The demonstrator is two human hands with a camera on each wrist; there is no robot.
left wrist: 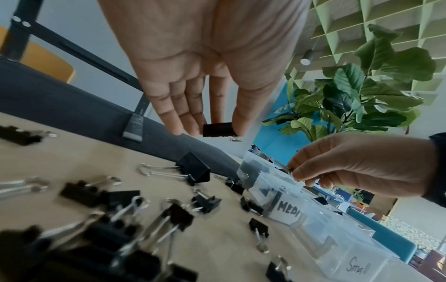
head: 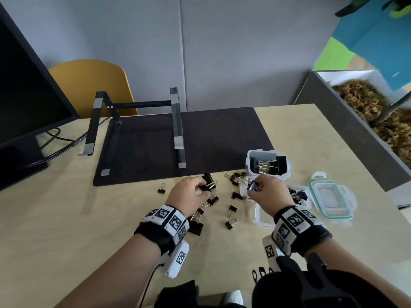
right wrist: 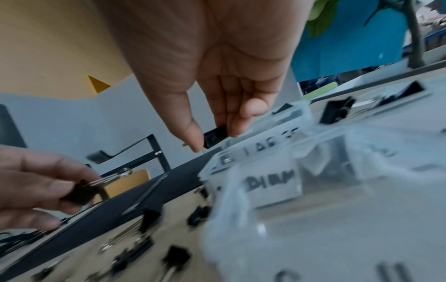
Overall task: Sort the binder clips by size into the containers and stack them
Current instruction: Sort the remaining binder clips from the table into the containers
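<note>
Several black binder clips of mixed sizes lie loose on the wooden table. My left hand pinches a larger black clip above the loose ones. My right hand pinches a medium clip by thumb and fingers, just above the clear container labelled medium. Behind it stands the clear large container with big clips inside. The small container, to the right, holds small clips and is partly hidden by my right hand.
A teal-rimmed lid lies right of the containers, another clear lid under my right wrist. A dark desk mat with a laptop stand lies behind; a monitor stands at the left, a planter at the right.
</note>
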